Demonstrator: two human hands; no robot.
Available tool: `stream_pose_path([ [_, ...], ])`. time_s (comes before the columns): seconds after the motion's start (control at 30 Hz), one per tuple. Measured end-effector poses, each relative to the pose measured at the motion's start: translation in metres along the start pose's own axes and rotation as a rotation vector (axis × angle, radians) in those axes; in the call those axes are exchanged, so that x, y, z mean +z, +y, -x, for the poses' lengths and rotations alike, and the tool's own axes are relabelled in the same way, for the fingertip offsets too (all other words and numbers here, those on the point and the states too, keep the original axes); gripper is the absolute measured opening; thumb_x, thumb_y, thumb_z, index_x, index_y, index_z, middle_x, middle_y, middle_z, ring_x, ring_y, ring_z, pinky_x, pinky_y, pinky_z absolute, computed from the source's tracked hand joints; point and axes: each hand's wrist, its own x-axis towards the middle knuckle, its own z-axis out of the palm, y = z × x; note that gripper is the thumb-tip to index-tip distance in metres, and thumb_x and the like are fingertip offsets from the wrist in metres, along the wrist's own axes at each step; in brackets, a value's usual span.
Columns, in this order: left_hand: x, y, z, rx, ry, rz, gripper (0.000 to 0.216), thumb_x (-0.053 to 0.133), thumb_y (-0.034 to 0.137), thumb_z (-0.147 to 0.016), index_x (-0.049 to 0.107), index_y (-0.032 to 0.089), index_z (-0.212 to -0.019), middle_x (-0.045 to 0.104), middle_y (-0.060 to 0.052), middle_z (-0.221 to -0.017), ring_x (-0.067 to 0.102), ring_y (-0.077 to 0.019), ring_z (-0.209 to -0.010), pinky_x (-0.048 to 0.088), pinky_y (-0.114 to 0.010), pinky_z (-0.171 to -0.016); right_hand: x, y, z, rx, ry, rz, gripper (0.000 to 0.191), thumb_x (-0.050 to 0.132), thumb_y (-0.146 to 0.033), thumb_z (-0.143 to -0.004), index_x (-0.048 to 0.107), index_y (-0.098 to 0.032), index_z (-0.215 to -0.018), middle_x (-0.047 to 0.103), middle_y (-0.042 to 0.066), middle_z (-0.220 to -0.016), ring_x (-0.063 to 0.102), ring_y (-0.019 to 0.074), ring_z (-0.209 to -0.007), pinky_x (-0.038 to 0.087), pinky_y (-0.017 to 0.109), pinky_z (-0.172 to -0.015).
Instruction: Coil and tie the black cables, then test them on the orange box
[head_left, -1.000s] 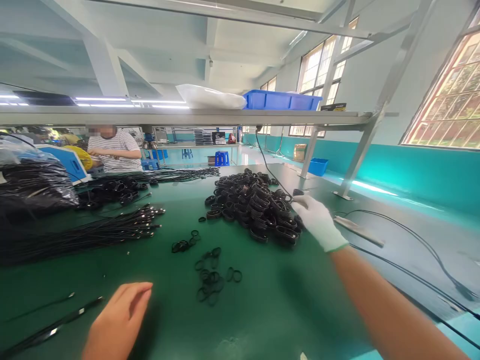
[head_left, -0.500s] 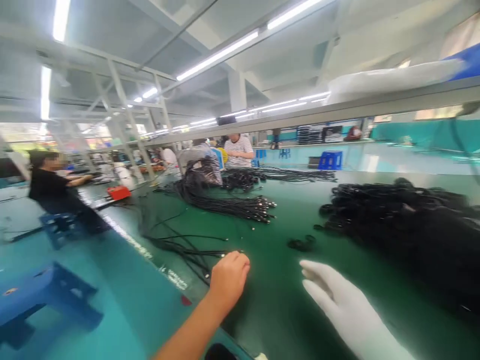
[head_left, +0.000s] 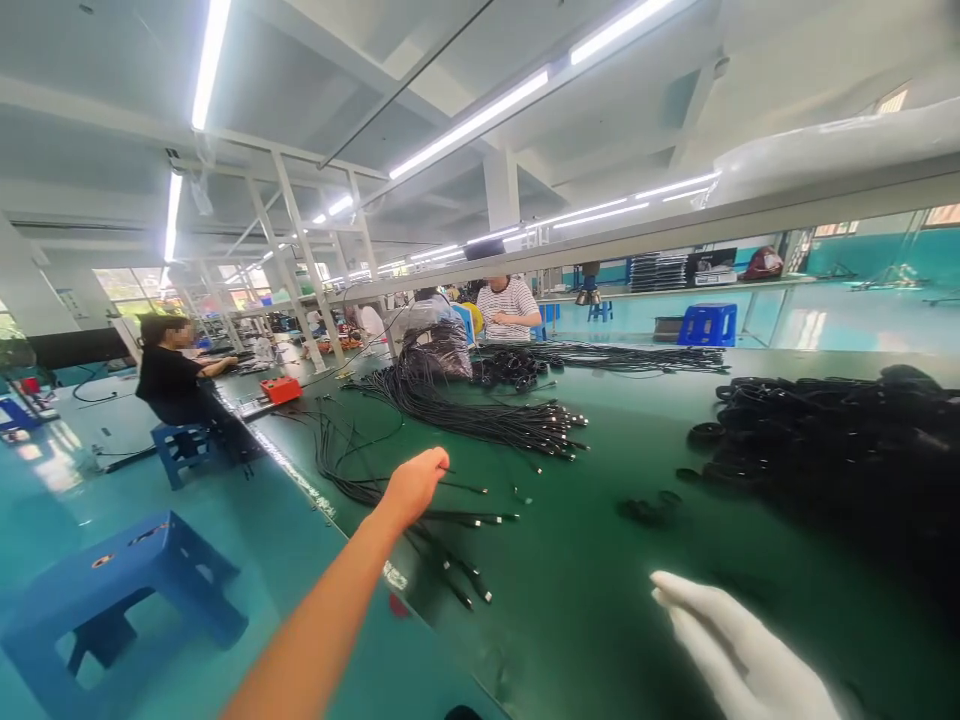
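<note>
My left hand [head_left: 415, 487], bare, reaches over a loose bundle of black cables [head_left: 352, 488] near the table's left edge. Its fingers are closed in a pinch beside a cable end; whether a cable is between them is hidden. My right hand [head_left: 739, 640] wears a white glove and hovers low over the green table [head_left: 585, 560]. Its fingers are stretched out with a narrow gap to the thumb, and nothing shows in them. Ahead of it lies a small coiled black cable [head_left: 646, 511].
A thicker cable bundle [head_left: 510, 420] lies farther back, and a large heap of coiled black cables [head_left: 832, 450] fills the right. A shelf beam [head_left: 637, 238] crosses above. On the left are a blue stool [head_left: 142, 570], a red box [head_left: 281, 389] and a seated person [head_left: 169, 370].
My left hand has moved forward and left over the loose cables. My right hand has moved lower right, its thumb and fingers closer together. The view has shifted left and steadied.
</note>
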Motion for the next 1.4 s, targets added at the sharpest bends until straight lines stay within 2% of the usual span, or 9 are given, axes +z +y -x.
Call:
stream_pose_path([
  [0.13,-0.015,0.073,0.007,0.213,0.076,0.147,0.018,0.039,0.015,-0.093,0.055,0.017,-0.1,0.061,-0.003,-0.1,0.056,-0.0124,-0.091,0.046,-0.027,-0.082,-0.012,-0.02,-0.005,0.173,-0.119,-0.525,0.047,0.046,-0.056,-0.079,0.062,-0.02,-0.104,0.066,0.01,-0.1,0.062,0.0206,-0.086,0.05,0.034,-0.082],
  [0.23,-0.015,0.133,0.009,0.367,0.044,0.225,0.023,0.036,0.011,-0.09,0.057,0.019,-0.094,0.063,-0.004,-0.098,0.054,-0.0154,-0.09,0.043,-0.029,-0.082,-0.017,-0.03,0.001,0.293,-0.747,-0.985,0.055,0.039,-0.054,-0.083,0.062,-0.009,-0.105,0.065,0.016,-0.097,0.064,0.0215,-0.08,0.053,0.034,-0.069],
  [0.33,-0.013,0.176,0.006,0.453,-0.006,0.27,0.025,0.039,0.007,-0.086,0.061,0.018,-0.091,0.065,-0.007,-0.093,0.051,-0.0235,-0.095,0.038,-0.041,-0.085,-0.016,-0.025,0.008,0.287,-1.137,-1.147,0.042,0.055,-0.038,-0.077,0.061,-0.005,-0.102,0.067,0.016,-0.089,0.068,0.0253,-0.074,0.054,0.033,-0.055],
  [0.57,-0.025,0.216,0.002,0.659,-0.379,0.505,0.018,0.049,0.02,-0.087,0.066,0.025,-0.08,0.067,0.006,-0.082,0.057,-0.0123,-0.083,0.038,-0.026,-0.085,-0.018,-0.009,0.003,0.394,-1.348,-1.293,0.039,0.05,-0.028,-0.072,0.061,-0.003,-0.099,0.069,0.019,-0.087,0.068,0.0306,-0.076,0.055,0.042,-0.056],
  [0.8,-0.031,0.236,-0.009,0.655,-0.323,0.421,0.027,0.046,0.023,-0.088,0.062,0.022,-0.067,0.062,0.004,-0.069,0.052,-0.0144,-0.072,0.037,-0.03,-0.079,-0.016,-0.01,0.001,0.263,-1.141,-1.238,0.031,0.05,-0.023,-0.075,0.059,-0.002,-0.097,0.068,0.017,-0.085,0.068,0.0278,-0.076,0.054,0.041,-0.061],
  [0.97,-0.004,0.237,-0.004,0.57,-0.194,0.342,0.032,0.032,0.025,-0.094,0.064,0.023,-0.093,0.067,-0.001,-0.089,0.057,-0.0175,-0.084,0.038,-0.032,-0.079,-0.05,-0.012,-0.001,0.174,-1.139,-1.279,0.028,0.041,-0.034,-0.08,0.055,-0.012,-0.091,0.068,0.014,-0.083,0.068,0.0287,-0.073,0.049,0.053,-0.066],
  [1.17,0.037,0.23,0.065,0.555,-0.054,0.132,0.024,0.04,0.017,-0.088,0.063,0.02,-0.087,0.066,-0.005,-0.077,0.058,-0.0215,-0.065,0.038,-0.033,-0.058,-0.097,-0.026,-0.019,0.07,-0.448,-1.34,0.029,0.029,-0.035,-0.092,0.055,-0.023,-0.093,0.065,0.002,-0.094,0.063,0.0137,-0.079,0.042,0.046,-0.093],
  [1.3,0.014,0.231,0.082,0.775,0.113,0.034,0.02,0.044,0.016,-0.085,0.06,0.024,-0.076,0.058,0.001,-0.062,0.05,-0.0175,-0.052,0.031,-0.032,-0.05,-0.086,-0.023,-0.028,0.038,-0.49,-1.355,0.03,0.036,-0.03,-0.092,0.057,-0.017,-0.109,0.06,0.009,-0.117,0.058,0.02,-0.107,0.035,0.047,-0.101],
  [1.4,-0.023,0.228,0.056,0.741,0.173,0.064,0.021,0.046,0.025,-0.088,0.06,0.024,-0.072,0.058,0.001,-0.062,0.049,-0.0166,-0.053,0.031,-0.031,-0.052,-0.07,-0.021,-0.02,0.041,-0.746,-1.279,0.038,0.054,-0.032,-0.083,0.057,-0.01,-0.113,0.061,0.016,-0.116,0.06,0.0261,-0.105,0.032,0.049,-0.102],
])
